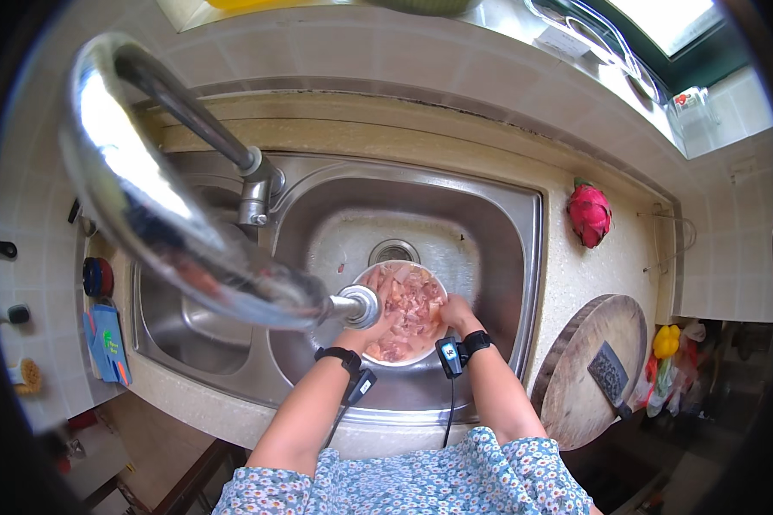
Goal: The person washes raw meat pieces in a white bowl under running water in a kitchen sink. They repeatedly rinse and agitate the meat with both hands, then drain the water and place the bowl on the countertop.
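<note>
A white bowl (444, 283) of cut raw meat pieces (412, 302) in cloudy water stands in the large basin of a steel sink (496, 257), just in front of the drain strainer (393, 251). My left hand (381, 315) reaches into the bowl's left side, its fingers among the meat. The faucet's spout tip (359, 305) covers part of that hand, so its grip is unclear. At the bowl's right rim, my right hand (457, 313) holds the edge. Both wrists carry black straps with small cabled devices.
A chrome gooseneck faucet (148, 187) arches over the left side. To the right, a cleaver (609, 373) lies on a round wooden chopping board (573, 373). Behind it, a dragon fruit (590, 215) rests on the counter. A smaller basin (193, 335) adjoins at left.
</note>
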`<control>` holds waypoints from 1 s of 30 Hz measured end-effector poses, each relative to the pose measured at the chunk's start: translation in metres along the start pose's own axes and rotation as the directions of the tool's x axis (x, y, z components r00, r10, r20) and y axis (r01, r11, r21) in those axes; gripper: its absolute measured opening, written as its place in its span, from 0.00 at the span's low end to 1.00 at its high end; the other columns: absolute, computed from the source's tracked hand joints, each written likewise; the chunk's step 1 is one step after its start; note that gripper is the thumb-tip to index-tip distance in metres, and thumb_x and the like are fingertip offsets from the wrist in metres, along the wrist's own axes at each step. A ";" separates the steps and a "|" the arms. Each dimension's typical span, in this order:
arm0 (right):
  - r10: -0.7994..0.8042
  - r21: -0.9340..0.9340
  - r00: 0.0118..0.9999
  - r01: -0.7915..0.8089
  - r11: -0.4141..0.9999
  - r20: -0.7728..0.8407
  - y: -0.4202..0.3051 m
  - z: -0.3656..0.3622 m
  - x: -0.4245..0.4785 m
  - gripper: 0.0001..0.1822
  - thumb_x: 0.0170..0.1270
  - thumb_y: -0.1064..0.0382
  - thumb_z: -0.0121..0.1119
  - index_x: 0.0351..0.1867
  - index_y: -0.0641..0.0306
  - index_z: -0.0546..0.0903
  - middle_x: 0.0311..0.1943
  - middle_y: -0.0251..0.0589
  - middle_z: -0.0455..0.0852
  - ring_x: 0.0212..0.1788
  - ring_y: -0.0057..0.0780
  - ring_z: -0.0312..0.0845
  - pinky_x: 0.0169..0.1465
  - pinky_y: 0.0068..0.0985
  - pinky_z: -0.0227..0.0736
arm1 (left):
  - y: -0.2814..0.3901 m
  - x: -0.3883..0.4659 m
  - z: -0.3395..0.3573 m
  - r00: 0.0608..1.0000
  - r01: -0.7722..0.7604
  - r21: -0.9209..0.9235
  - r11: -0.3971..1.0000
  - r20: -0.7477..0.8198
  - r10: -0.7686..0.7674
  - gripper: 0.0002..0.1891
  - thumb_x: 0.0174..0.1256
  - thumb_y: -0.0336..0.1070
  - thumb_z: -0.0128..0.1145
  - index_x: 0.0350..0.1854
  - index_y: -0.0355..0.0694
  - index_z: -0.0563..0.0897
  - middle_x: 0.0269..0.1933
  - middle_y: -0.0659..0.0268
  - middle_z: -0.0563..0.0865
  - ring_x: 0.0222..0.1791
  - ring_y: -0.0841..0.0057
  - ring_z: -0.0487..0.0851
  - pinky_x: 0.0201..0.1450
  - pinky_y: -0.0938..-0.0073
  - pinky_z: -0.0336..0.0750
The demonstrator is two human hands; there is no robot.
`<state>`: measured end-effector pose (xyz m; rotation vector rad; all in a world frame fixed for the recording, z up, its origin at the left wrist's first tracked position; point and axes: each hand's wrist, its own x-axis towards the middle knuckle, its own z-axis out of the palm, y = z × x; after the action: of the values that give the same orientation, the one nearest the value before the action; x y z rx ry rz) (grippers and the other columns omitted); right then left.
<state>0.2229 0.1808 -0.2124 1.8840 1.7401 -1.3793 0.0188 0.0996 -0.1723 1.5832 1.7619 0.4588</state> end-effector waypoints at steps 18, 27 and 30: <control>0.083 0.625 0.988 -0.149 0.766 0.134 -0.019 -0.009 -0.028 0.21 0.39 0.82 0.45 0.39 0.72 0.79 0.25 0.40 0.79 0.25 0.30 0.74 0.26 0.28 0.69 | 0.019 -0.013 -0.007 0.962 0.020 0.131 0.991 0.266 -0.054 0.54 0.41 0.56 0.65 0.71 0.55 0.45 0.73 0.58 0.41 0.72 0.52 0.37 0.68 0.45 0.38; -0.013 0.733 0.986 -0.114 0.670 0.165 -0.037 -0.025 -0.051 0.27 0.33 0.83 0.44 0.42 0.71 0.75 0.28 0.39 0.77 0.26 0.27 0.72 0.24 0.23 0.66 | 0.033 -0.058 -0.076 1.000 0.014 0.011 1.000 -0.020 -0.013 0.41 0.49 0.45 0.63 0.67 0.46 0.59 0.71 0.53 0.48 0.71 0.53 0.40 0.70 0.56 0.40; -0.014 0.806 0.990 -0.105 0.583 0.139 -0.047 -0.035 -0.071 0.27 0.34 0.84 0.43 0.43 0.73 0.74 0.29 0.40 0.77 0.26 0.28 0.74 0.25 0.22 0.68 | 0.030 -0.078 -0.083 0.939 0.262 -0.220 0.939 -0.168 -0.301 0.33 0.52 0.38 0.63 0.61 0.39 0.65 0.65 0.50 0.60 0.68 0.57 0.54 0.68 0.63 0.50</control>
<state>0.2092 0.1712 -0.1218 2.0993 0.9964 -2.5141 -0.0186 0.0465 -0.0747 1.1562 1.9914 0.6445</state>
